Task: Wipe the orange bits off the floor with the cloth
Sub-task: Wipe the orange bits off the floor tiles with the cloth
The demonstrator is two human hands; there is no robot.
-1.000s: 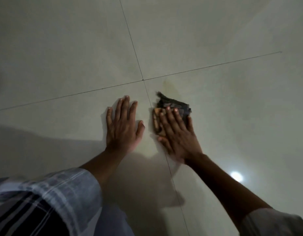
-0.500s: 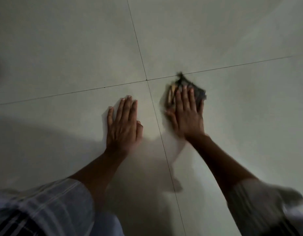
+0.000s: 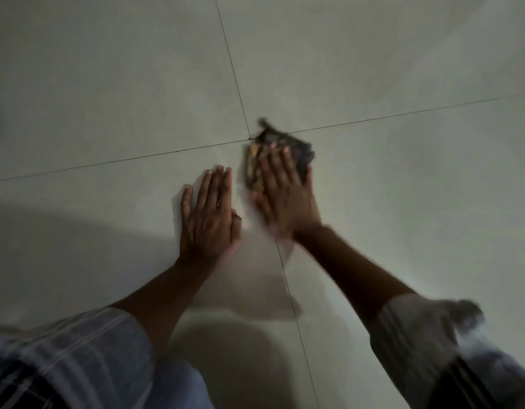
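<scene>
right hand (image 3: 285, 190) now back nearer, cloth (image 3: 280, 154) still under it, just near side of tile joint crossing. fingers flat, pressing dark cloth onto floor (image 3: 403, 202); orange patch at cloth's left edge, blurred. left hand (image 3: 209, 214) unmoved, open, palm flat on floor, just left of right hand.

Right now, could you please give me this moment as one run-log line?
right hand: flat on cloth, wiping | left hand: flat on floor | orange bits: unclear
</scene>
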